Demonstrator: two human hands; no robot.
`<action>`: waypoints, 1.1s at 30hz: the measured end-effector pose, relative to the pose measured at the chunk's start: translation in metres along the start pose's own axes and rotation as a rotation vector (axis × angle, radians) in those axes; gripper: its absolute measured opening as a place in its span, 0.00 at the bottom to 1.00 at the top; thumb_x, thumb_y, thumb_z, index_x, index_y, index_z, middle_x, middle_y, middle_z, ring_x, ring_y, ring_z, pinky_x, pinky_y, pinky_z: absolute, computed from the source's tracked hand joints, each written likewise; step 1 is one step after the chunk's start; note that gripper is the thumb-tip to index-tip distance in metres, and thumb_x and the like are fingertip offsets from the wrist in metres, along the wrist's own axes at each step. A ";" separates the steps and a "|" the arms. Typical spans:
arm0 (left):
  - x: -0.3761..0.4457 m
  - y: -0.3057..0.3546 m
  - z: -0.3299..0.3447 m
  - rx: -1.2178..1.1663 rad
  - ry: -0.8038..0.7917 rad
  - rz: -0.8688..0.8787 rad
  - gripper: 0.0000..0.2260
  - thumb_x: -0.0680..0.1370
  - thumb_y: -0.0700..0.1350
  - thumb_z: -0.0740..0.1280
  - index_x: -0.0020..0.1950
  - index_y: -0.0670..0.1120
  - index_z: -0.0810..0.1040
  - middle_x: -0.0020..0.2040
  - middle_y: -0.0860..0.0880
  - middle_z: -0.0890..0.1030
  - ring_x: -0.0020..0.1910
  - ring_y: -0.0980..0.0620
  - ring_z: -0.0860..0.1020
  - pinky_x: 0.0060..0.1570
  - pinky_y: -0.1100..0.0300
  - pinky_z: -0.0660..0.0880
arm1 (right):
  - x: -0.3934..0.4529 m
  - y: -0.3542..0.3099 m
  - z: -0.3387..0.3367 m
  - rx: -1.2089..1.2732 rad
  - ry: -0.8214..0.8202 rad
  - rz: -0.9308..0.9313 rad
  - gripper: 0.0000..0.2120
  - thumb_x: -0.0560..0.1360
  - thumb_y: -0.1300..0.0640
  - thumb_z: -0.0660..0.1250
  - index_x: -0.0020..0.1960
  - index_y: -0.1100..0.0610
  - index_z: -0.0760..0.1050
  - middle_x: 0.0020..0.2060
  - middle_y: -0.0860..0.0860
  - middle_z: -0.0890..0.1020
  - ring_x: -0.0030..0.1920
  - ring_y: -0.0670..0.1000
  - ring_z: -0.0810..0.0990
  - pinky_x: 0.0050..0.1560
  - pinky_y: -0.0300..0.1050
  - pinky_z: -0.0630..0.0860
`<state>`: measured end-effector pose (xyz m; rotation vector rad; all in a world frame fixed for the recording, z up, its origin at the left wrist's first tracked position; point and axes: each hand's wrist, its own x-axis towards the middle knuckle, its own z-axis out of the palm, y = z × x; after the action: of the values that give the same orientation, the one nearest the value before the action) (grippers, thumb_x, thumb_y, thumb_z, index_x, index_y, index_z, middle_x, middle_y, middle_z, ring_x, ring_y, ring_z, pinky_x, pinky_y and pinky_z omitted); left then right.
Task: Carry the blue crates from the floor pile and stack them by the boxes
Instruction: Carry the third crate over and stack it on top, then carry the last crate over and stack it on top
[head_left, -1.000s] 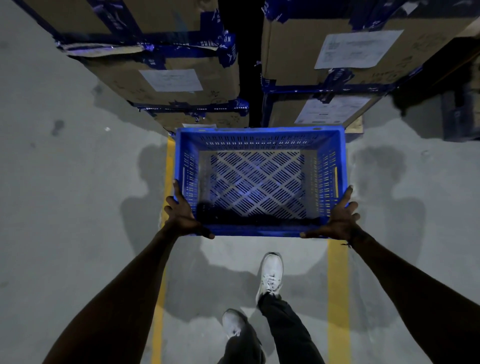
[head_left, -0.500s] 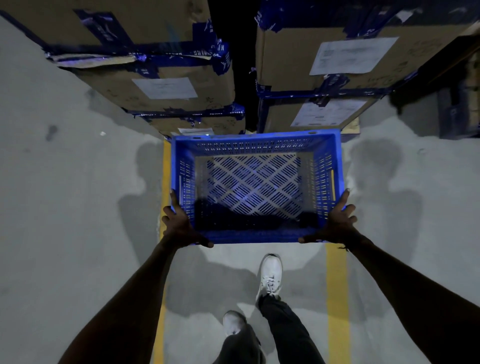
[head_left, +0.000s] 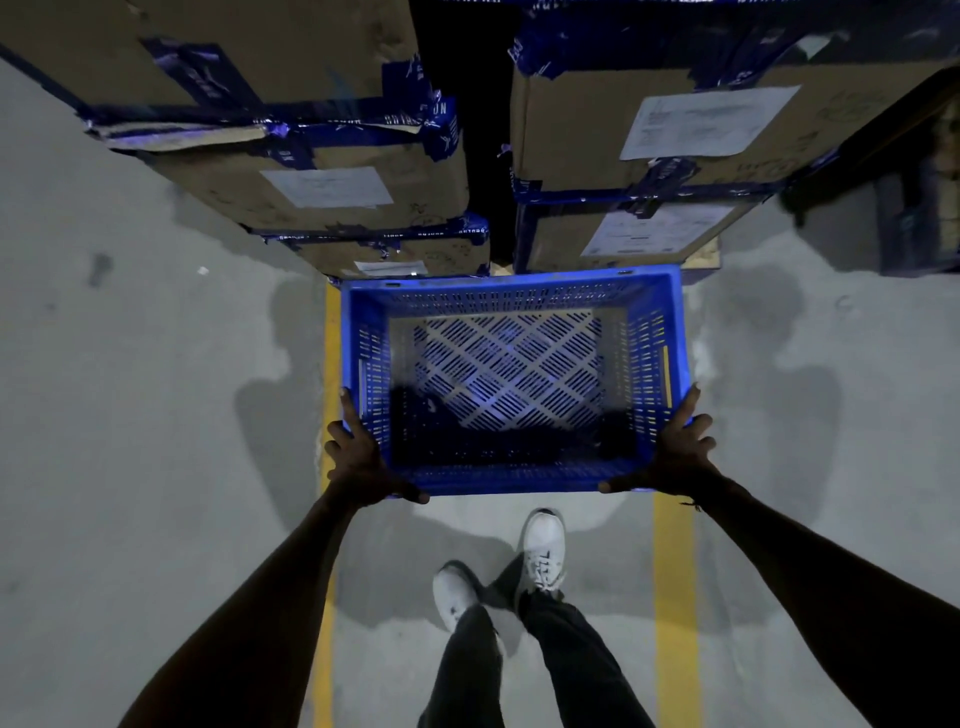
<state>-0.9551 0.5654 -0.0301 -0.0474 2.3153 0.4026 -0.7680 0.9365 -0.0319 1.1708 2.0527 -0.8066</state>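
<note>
The blue crate (head_left: 511, 382) was held level and open side up in front of the person, its far rim close to the base of the stacked cardboard boxes (head_left: 639, 140), above the floor (head_left: 130, 415) between two yellow lines (head_left: 674, 597). The left hand (head_left: 358, 460) and right hand (head_left: 675, 457) each gripped a near corner, thumbs along the front edge and fingers (head_left: 693, 402) spread against the side walls, clamped on the crate. This two-corner grip presumably kept the empty crate square for setting down by the boxes. No crate stack was visible there.
</note>
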 end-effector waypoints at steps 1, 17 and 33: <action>0.000 -0.001 0.000 -0.001 0.005 -0.001 0.87 0.39 0.58 0.87 0.76 0.57 0.22 0.73 0.39 0.56 0.71 0.31 0.59 0.65 0.28 0.66 | 0.000 -0.001 -0.001 0.006 -0.004 -0.004 0.93 0.32 0.30 0.81 0.73 0.49 0.18 0.71 0.62 0.53 0.70 0.75 0.58 0.67 0.73 0.65; -0.052 0.009 -0.009 0.168 0.143 -0.074 0.50 0.60 0.53 0.83 0.75 0.41 0.62 0.70 0.38 0.60 0.68 0.34 0.64 0.61 0.36 0.72 | -0.105 0.030 0.026 -0.058 0.261 -0.120 0.53 0.58 0.37 0.82 0.74 0.56 0.62 0.70 0.60 0.59 0.70 0.64 0.61 0.61 0.66 0.71; -0.233 0.085 -0.119 -0.006 -0.356 0.676 0.06 0.79 0.40 0.69 0.44 0.39 0.83 0.36 0.44 0.81 0.35 0.49 0.77 0.42 0.55 0.76 | -0.451 0.034 0.098 0.587 0.822 0.068 0.17 0.77 0.45 0.71 0.60 0.54 0.77 0.57 0.52 0.73 0.50 0.48 0.76 0.50 0.41 0.71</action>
<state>-0.8876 0.5896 0.2352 0.7591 1.9229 0.6874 -0.5345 0.6510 0.2469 2.1649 2.4494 -1.0473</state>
